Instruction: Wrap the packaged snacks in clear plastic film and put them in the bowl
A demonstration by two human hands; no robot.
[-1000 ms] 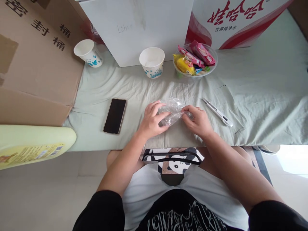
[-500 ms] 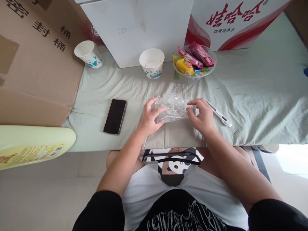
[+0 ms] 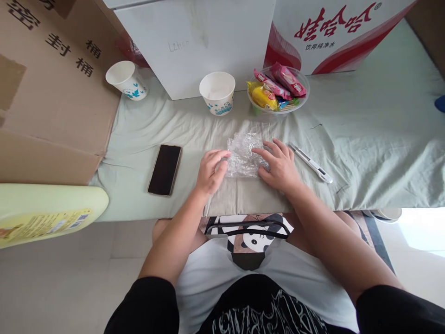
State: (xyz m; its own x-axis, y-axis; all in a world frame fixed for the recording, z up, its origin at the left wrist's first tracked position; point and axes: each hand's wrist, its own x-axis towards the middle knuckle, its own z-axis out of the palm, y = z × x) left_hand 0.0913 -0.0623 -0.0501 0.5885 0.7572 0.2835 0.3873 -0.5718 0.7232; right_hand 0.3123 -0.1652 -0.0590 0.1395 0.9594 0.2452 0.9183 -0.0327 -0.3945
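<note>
A crumpled sheet of clear plastic film (image 3: pixel 244 155) lies on the cloth between my two hands. My left hand (image 3: pixel 211 172) is at its left edge, thumb and fingers bent and a little apart, the fingertips at the film. On the other side, my right hand (image 3: pixel 281 168) rests with spread fingers over the film's right part and hides some of it. Just right of that hand lies a white utility knife (image 3: pixel 311 163), untouched. A dark-screened phone (image 3: pixel 164 170) lies to the left of my left hand.
Behind the film stand a paper cup (image 3: pixel 218 95) and a clear bowl (image 3: pixel 303 99) of wrapped snacks. Another paper cup (image 3: pixel 128 81) leans at the left by a cardboard box (image 3: pixel 55 125). White boxes (image 3: pixel 208 44) line the back; a pale green bottle (image 3: pixel 52 199) juts in at left.
My right hand has moved left and spread its fingers over the film. My left fingers have drawn closer together at its left edge. The film is more bunched up.
</note>
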